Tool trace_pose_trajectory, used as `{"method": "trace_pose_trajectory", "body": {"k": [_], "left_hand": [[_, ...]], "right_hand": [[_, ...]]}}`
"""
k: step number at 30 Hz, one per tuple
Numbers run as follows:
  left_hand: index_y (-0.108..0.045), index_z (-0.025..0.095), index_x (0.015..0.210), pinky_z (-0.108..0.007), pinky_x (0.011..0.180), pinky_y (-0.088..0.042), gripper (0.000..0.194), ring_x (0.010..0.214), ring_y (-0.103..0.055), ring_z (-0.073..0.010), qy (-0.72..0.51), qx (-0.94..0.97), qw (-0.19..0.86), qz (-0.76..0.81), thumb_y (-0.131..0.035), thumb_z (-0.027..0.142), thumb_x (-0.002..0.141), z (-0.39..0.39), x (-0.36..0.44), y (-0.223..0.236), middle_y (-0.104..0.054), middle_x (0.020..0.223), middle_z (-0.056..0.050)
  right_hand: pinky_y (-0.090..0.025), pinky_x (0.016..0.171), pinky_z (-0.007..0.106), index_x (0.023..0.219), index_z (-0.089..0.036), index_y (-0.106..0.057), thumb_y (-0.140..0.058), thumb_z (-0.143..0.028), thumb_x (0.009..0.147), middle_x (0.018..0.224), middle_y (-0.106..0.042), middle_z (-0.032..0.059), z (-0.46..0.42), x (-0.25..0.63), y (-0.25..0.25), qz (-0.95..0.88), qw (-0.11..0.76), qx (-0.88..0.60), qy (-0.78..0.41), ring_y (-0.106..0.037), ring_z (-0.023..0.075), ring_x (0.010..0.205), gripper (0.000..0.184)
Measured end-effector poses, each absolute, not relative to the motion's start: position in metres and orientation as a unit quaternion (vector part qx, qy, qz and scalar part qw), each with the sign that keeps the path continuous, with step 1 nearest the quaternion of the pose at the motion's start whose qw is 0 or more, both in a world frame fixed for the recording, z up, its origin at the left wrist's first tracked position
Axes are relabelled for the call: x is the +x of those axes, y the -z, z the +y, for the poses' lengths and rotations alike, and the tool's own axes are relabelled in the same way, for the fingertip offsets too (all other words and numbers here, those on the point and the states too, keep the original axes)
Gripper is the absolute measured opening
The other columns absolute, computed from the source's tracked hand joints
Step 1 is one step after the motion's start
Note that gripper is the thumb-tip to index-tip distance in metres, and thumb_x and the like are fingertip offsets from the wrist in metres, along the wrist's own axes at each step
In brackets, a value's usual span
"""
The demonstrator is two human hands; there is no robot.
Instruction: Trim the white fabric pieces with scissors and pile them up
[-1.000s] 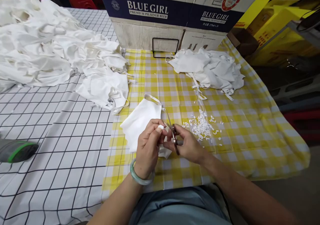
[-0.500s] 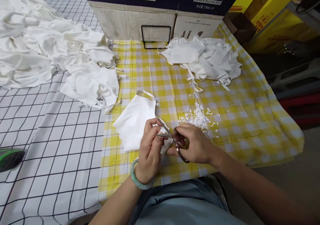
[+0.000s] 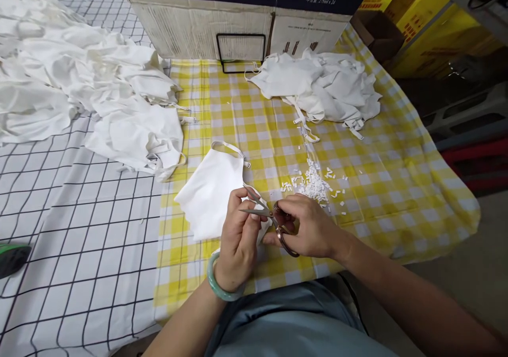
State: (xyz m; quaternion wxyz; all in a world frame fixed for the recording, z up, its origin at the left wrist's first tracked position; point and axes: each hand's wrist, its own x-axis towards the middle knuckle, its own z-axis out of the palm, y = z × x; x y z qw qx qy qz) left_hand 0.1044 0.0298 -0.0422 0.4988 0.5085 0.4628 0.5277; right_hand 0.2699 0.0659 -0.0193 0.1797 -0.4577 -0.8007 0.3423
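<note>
A white fabric mask (image 3: 210, 193) lies on the yellow checked cloth (image 3: 254, 113) in front of me. My left hand (image 3: 238, 238), with a green bangle on the wrist, pinches the mask's near right edge by its strap. My right hand (image 3: 307, 227) grips small scissors (image 3: 264, 214) whose blades are parted and point left at the pinched spot. A scatter of small white cut bits (image 3: 313, 182) lies just beyond my right hand.
A big heap of white masks (image 3: 79, 87) covers the black-grid cloth (image 3: 79, 240) at left. A smaller pile of masks (image 3: 321, 87) lies at the back right. A beer carton (image 3: 238, 18) stands across the back. A dark green-edged object (image 3: 11, 256) sits at the far left.
The scissors swung from pointing upward to pointing left, and the blades have now parted at the mask's strap. The view has tilted down slightly.
</note>
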Motion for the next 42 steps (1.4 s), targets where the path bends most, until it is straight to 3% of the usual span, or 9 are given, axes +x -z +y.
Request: {"method": "trace_pose_trajectory", "body": {"k": [15,19,22,25,28,31,35,38,42], "left_hand": [[-0.057,0.018,0.083,-0.032,0.082,-0.043,0.026,0.092,-0.047,-0.0179,-0.483,0.573,0.504,0.430,-0.039,0.022,0.100,0.043,0.120,0.043,-0.046,0.098,-0.006],[-0.056,0.017,0.077,-0.029,0.076,-0.043,0.031,0.090,-0.048,-0.0171,-0.443,0.574,0.546,0.420,-0.037,0.025,0.101,0.047,0.131,0.044,-0.046,0.097,-0.006],[-0.055,0.017,0.076,-0.027,0.066,-0.043,0.033,0.079,-0.049,-0.0138,-0.421,0.545,0.583,0.431,-0.038,0.029,0.101,0.047,0.134,0.041,-0.046,0.104,-0.006],[-0.055,0.017,0.076,-0.027,0.059,-0.042,0.033,0.068,-0.047,-0.0110,-0.390,0.557,0.587,0.440,-0.038,0.030,0.100,0.049,0.116,0.028,-0.048,0.106,-0.006],[-0.052,0.018,0.071,-0.029,0.066,-0.044,0.033,0.074,-0.053,-0.0145,-0.371,0.631,0.456,0.506,-0.040,0.030,0.099,0.049,0.072,0.011,-0.054,0.096,-0.006],[-0.055,0.018,0.078,-0.041,0.085,-0.046,0.024,0.101,-0.058,-0.0278,-0.325,0.666,0.199,0.641,-0.058,0.039,0.089,0.041,0.027,0.010,-0.057,0.107,-0.011],[-0.050,0.018,0.130,-0.058,0.097,-0.043,0.069,0.124,-0.047,-0.0421,-0.183,0.691,0.124,0.688,-0.075,0.041,0.070,0.025,0.006,0.041,-0.045,0.140,-0.020],[-0.051,0.018,0.130,-0.046,0.089,-0.051,0.057,0.108,-0.060,-0.0309,-0.195,0.698,0.214,0.655,-0.060,0.018,0.074,0.026,0.004,0.064,-0.057,0.123,-0.015],[-0.063,0.020,0.093,-0.033,0.068,-0.053,0.029,0.078,-0.064,-0.0224,-0.299,0.677,0.247,0.625,-0.051,0.012,0.068,0.076,0.006,0.044,-0.066,0.087,-0.004]], "right_hand": [[-0.031,0.057,0.024,0.056,-0.018,-0.047,-0.071,-0.039,0.077,0.054,-0.051,-0.0026,0.051,0.295,0.026,-0.767,0.189,-0.535,-0.299,-0.042,0.0102,0.055,0.038],[-0.029,0.052,0.023,0.054,-0.018,-0.045,-0.071,-0.044,0.077,0.052,-0.046,-0.0041,0.039,0.305,0.035,-0.691,0.208,-0.583,-0.374,-0.038,0.0090,0.052,0.043],[-0.033,0.048,0.021,0.062,-0.020,-0.046,-0.067,-0.050,0.079,0.054,-0.047,-0.0053,0.035,0.316,0.038,-0.589,0.251,-0.599,-0.481,-0.040,0.0087,0.049,0.040],[-0.042,0.056,0.024,0.081,-0.021,-0.053,-0.069,-0.051,0.078,0.068,-0.059,-0.0025,0.045,0.329,0.031,-0.581,0.244,-0.625,-0.460,-0.050,0.0118,0.057,0.034],[-0.047,0.071,0.031,0.094,-0.022,-0.056,-0.073,-0.049,0.074,0.089,-0.066,0.0026,0.073,0.331,0.021,-0.649,0.207,-0.630,-0.373,-0.059,0.0177,0.075,0.038],[-0.046,0.085,0.037,0.093,-0.022,-0.056,-0.075,-0.039,0.074,0.099,-0.065,0.0058,0.111,0.304,0.022,-0.723,0.226,-0.564,-0.330,-0.060,0.0232,0.093,0.032],[-0.041,0.096,0.042,0.094,-0.021,-0.057,-0.077,-0.014,0.063,0.105,-0.063,0.0078,0.149,0.238,0.043,-0.789,0.260,-0.380,-0.407,-0.054,0.0270,0.107,0.037],[-0.048,0.080,0.033,0.079,-0.020,-0.055,-0.070,-0.002,0.056,0.084,-0.061,0.0013,0.152,0.200,0.059,-0.795,0.273,-0.323,-0.434,-0.057,0.0205,0.085,0.032],[-0.046,0.055,0.020,0.074,-0.021,-0.047,-0.060,-0.006,0.068,0.069,-0.055,-0.0048,0.160,0.186,0.057,-0.764,0.358,-0.331,-0.422,-0.054,0.0104,0.059,0.021]]}}
